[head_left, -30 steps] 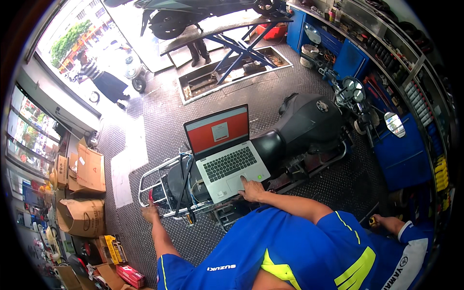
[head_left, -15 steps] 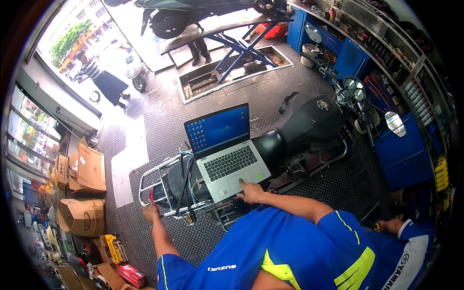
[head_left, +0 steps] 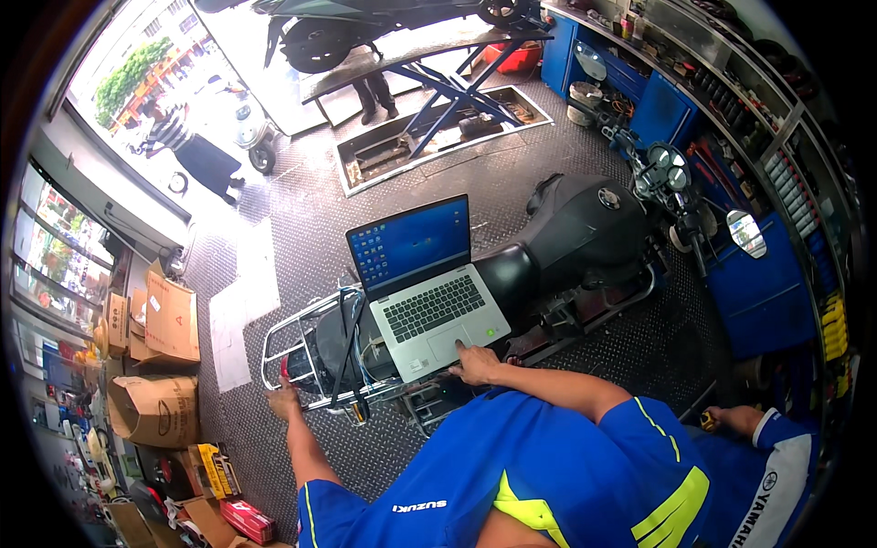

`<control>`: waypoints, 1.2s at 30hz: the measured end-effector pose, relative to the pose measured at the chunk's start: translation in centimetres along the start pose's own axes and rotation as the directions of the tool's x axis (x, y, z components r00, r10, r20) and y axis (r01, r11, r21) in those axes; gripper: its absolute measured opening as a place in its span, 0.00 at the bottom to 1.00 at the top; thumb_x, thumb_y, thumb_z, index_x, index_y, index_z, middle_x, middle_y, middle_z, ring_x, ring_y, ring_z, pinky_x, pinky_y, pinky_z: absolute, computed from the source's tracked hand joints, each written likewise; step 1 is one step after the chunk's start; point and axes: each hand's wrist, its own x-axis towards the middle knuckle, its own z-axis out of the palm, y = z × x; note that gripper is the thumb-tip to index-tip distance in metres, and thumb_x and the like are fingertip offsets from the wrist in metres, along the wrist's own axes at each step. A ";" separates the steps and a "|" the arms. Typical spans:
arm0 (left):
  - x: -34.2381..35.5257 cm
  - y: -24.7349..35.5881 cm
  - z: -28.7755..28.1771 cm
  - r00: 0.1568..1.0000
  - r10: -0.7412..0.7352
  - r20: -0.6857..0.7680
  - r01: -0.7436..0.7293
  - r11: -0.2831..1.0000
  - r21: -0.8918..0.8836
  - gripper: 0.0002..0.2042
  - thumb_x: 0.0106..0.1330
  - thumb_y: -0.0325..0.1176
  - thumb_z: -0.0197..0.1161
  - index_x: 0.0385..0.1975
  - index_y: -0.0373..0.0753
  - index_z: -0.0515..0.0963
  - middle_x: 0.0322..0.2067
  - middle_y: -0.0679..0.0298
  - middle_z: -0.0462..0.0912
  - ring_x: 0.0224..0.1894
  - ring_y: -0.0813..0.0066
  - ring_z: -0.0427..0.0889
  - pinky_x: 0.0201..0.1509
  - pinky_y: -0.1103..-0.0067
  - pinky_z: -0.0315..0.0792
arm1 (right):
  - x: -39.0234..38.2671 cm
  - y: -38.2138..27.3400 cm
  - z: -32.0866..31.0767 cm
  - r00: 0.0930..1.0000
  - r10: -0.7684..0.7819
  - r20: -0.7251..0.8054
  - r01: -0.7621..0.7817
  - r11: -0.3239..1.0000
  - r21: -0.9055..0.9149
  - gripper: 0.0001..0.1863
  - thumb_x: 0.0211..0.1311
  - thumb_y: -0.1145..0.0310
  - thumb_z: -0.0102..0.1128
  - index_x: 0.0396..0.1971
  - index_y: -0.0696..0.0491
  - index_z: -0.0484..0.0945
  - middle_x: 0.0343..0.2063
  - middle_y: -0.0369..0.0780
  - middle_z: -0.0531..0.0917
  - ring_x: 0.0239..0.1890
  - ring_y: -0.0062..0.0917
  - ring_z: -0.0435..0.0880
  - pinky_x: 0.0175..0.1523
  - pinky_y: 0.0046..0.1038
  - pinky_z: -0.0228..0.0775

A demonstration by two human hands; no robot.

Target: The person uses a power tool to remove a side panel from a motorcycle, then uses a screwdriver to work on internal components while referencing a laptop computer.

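Note:
An open silver laptop point(head_left: 447, 350) rests on the seat of a dark motorcycle point(head_left: 585, 219), its screen lit blue with icons. My right hand point(head_left: 477, 365) is at the laptop's near edge, index finger stretched onto the touchpad and the other fingers curled and partly hidden. My left hand point(head_left: 286, 402) grips the tail end of the motorcycle's silver luggage rack point(head_left: 270, 342), beside the red tail light point(head_left: 285, 366). Dark straps and thin cables point(head_left: 351, 320) lie between the rack and the laptop.
At lower right another person's hand point(head_left: 736, 419) holds a small yellow-and-black object point(head_left: 708, 421). Cardboard boxes point(head_left: 155, 409) stand at left. Blue cabinets point(head_left: 763, 283) line the right side. A scissor lift point(head_left: 448, 87) bears another motorcycle at the back. A person point(head_left: 201, 160) stands near the doorway.
My right index finger has slid very slightly to the right on the touchpad. The other person's hand with the yellow-and-black object has moved a little left and up. My left hand stays put.

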 end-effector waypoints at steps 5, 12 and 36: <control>0.5 -0.5 0.2 1.000 -0.010 0.002 0.010 1.000 0.007 0.40 0.66 0.62 0.57 0.55 0.21 0.68 0.46 0.29 0.80 0.49 0.33 0.82 0.55 0.54 0.76 | 0.0 0.3 0.3 0.999 -0.019 -0.047 0.019 1.000 0.001 0.40 0.67 0.49 0.62 0.63 0.68 0.62 0.39 0.61 0.84 0.47 0.55 0.85 0.53 0.48 0.77; -0.4 0.2 -0.2 1.000 -0.020 0.012 0.020 1.000 -0.010 0.39 0.65 0.62 0.58 0.53 0.22 0.69 0.46 0.30 0.81 0.49 0.34 0.83 0.55 0.53 0.75 | 0.1 0.5 0.3 0.999 -0.006 -0.042 0.006 1.000 0.002 0.39 0.66 0.50 0.62 0.63 0.68 0.62 0.40 0.61 0.84 0.47 0.54 0.85 0.53 0.48 0.77; -0.2 0.1 0.0 0.998 -0.010 -0.059 0.011 1.000 0.006 0.37 0.65 0.61 0.58 0.51 0.24 0.70 0.44 0.29 0.81 0.48 0.33 0.83 0.54 0.53 0.76 | 0.1 0.2 -0.2 0.996 0.007 -0.084 -0.005 1.000 0.017 0.40 0.65 0.52 0.63 0.64 0.66 0.61 0.39 0.60 0.84 0.46 0.55 0.85 0.52 0.49 0.77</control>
